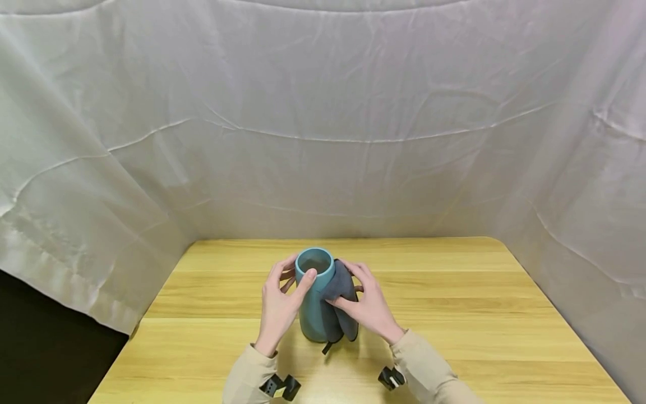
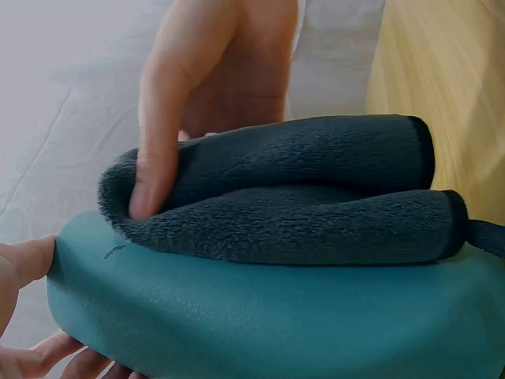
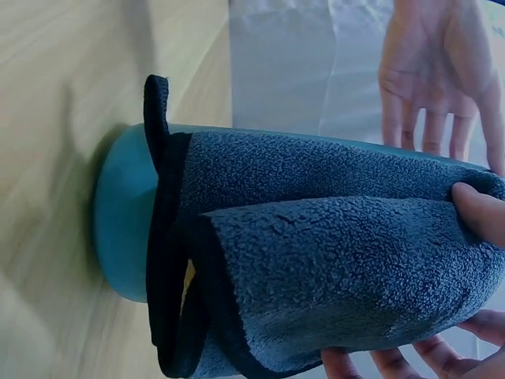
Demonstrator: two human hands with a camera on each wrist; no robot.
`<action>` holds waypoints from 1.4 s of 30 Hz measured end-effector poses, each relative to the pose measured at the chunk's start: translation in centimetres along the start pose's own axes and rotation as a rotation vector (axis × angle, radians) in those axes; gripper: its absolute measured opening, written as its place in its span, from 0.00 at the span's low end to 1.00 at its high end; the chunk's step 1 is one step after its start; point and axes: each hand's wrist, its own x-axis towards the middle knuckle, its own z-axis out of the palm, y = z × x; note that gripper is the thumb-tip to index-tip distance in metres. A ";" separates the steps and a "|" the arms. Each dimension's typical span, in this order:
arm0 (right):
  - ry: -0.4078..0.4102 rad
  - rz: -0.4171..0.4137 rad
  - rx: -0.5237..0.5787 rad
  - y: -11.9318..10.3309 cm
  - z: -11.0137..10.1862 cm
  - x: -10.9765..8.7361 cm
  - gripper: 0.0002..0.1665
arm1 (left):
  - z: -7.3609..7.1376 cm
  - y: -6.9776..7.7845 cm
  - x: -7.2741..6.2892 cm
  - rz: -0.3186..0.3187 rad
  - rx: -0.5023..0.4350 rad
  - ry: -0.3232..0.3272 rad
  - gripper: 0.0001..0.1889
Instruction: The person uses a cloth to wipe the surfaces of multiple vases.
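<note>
A teal vase [image 1: 311, 314] with a wide round mouth stands upright on the wooden table. My left hand [image 1: 280, 297] holds it near the rim, thumb on the near side and fingers round the far left side. Against the vase's right side lies a folded dark grey cloth [image 1: 347, 303] with black edging and a small hanging loop [image 3: 155, 110]. My right hand [image 1: 370, 300] grips this cloth near its upper fold, the thumb pressed into the fold in the left wrist view and the fingers behind it.
The light wooden table [image 1: 454, 314] spreads out on both sides of the vase. Pale grey fabric [image 1: 353, 179] hangs behind the table and along its sides. A dark area [image 1: 45, 342] shows at the lower left. Small black devices sit at both wrists.
</note>
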 end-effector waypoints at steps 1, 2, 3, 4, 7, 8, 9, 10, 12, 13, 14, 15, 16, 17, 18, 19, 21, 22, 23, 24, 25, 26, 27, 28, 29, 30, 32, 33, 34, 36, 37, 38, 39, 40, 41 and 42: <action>0.001 -0.004 0.001 -0.1 0.0 0.1 0.42 | 0.0 0.0 0.0 0.000 0.000 0.000 0.25; 0.000 -0.004 0.000 -0.2 0.0 0.1 0.42 | 0.0 0.0 0.0 0.001 0.001 0.000 0.25; 0.000 -0.005 -0.001 -0.2 0.0 0.2 0.42 | 0.0 0.0 0.0 0.001 0.000 0.000 0.25; 0.000 -0.006 0.000 -0.2 0.0 0.1 0.42 | 0.0 0.0 0.0 0.001 0.001 0.000 0.25; 0.000 -0.005 -0.002 0.1 0.1 -0.1 0.42 | 0.0 0.0 0.0 0.000 0.000 0.000 0.25; -0.001 0.000 -0.002 0.2 0.1 -0.2 0.42 | 0.0 0.0 0.0 -0.001 -0.001 0.000 0.25; -0.004 0.007 0.000 0.4 0.2 -0.4 0.42 | 0.0 0.0 0.1 -0.001 -0.001 -0.001 0.25; -0.007 0.020 0.000 0.7 0.2 -0.5 0.42 | 0.0 0.0 0.1 -0.001 -0.002 -0.001 0.25; -0.019 0.054 0.004 1.2 0.4 -0.9 0.42 | 0.0 0.0 0.1 -0.002 -0.002 -0.001 0.25; -0.026 0.073 0.007 1.5 0.5 -1.0 0.42 | 0.0 0.0 0.1 -0.002 -0.002 -0.001 0.25; -0.035 0.093 0.013 1.8 0.6 -1.1 0.42 | 0.0 0.0 0.1 -0.001 -0.002 -0.002 0.25; -0.042 0.107 0.018 2.0 0.6 -1.2 0.42 | 0.0 0.0 0.1 0.000 -0.001 -0.002 0.25; -0.047 0.116 0.023 2.2 0.7 -1.3 0.43 | 0.0 0.0 0.1 0.001 -0.001 -0.002 0.25; -0.050 0.121 0.029 2.4 0.8 -1.4 0.43 | 0.0 0.0 0.1 0.002 0.000 -0.002 0.25; -0.053 0.118 0.034 2.5 0.8 -1.4 0.42 | 0.0 0.0 0.1 0.003 0.001 -0.002 0.25; -0.053 0.113 0.036 2.5 0.8 -1.5 0.42 | 0.0 0.0 0.1 0.004 0.001 -0.002 0.25; -0.046 0.095 0.031 2.6 0.8 -1.5 0.42 | 0.0 0.0 0.0 0.002 0.002 -0.003 0.25; -0.043 0.089 0.028 2.5 0.8 -1.5 0.42 | 0.0 0.0 0.0 0.000 0.002 -0.003 0.25; -0.040 0.082 0.025 2.4 0.7 -1.5 0.41 | 0.0 0.1 0.0 -0.002 0.003 -0.003 0.25; -0.038 0.080 0.023 2.3 0.7 -1.4 0.41 | 0.0 0.0 0.0 -0.004 0.002 -0.003 0.25; -0.035 0.082 0.020 2.2 0.7 -1.4 0.41 | 0.0 0.1 0.0 -0.004 0.002 -0.002 0.25; -0.031 0.081 0.018 2.0 0.6 -1.3 0.41 | 0.0 0.1 0.0 -0.005 0.001 -0.002 0.25; -0.029 0.081 0.015 1.8 0.6 -1.1 0.41 | 0.0 0.1 0.0 -0.004 -0.001 -0.002 0.25; -0.028 0.074 0.016 1.5 0.5 -1.0 0.42 | 0.0 0.1 0.0 -0.003 0.000 -0.003 0.25; -0.026 0.065 0.013 1.3 0.4 -0.9 0.42 | 0.0 0.1 0.0 -0.002 -0.001 -0.002 0.25; -0.023 0.053 0.009 1.0 0.3 -0.7 0.42 | 0.0 0.1 0.1 0.000 0.000 -0.003 0.25; -0.015 0.016 -0.002 0.4 0.0 -0.3 0.42 | 0.0 0.2 0.1 0.000 0.000 -0.003 0.25; -0.012 0.000 -0.007 0.2 0.0 -0.1 0.42 | 0.0 0.2 0.1 0.000 0.000 -0.004 0.25; -0.008 -0.016 -0.009 0.0 -0.1 0.0 0.42 | 0.0 0.2 0.1 0.001 0.001 -0.003 0.25; 0.000 -0.031 -0.015 -0.2 -0.1 0.3 0.42 | 0.0 0.2 0.0 -0.001 0.000 -0.003 0.25; 0.003 -0.034 -0.016 -0.2 -0.1 0.3 0.42 | 0.0 0.2 0.0 -0.002 -0.001 -0.003 0.25; 0.005 -0.035 -0.019 -0.1 -0.1 0.2 0.42 | 0.0 0.2 0.0 -0.003 -0.002 -0.003 0.25; 0.007 -0.033 -0.020 0.0 0.0 0.2 0.42 | 0.0 0.2 0.0 -0.004 -0.003 -0.003 0.25; 0.007 -0.029 -0.022 0.2 0.0 0.0 0.42 | 0.0 0.1 0.0 -0.005 -0.004 -0.004 0.25; 0.006 -0.022 -0.023 0.4 0.1 -0.1 0.42 | 0.0 0.1 0.0 -0.007 -0.006 -0.005 0.25; 0.003 -0.008 -0.021 0.6 0.2 -0.3 0.42 | 0.0 0.1 0.0 -0.007 -0.007 -0.006 0.25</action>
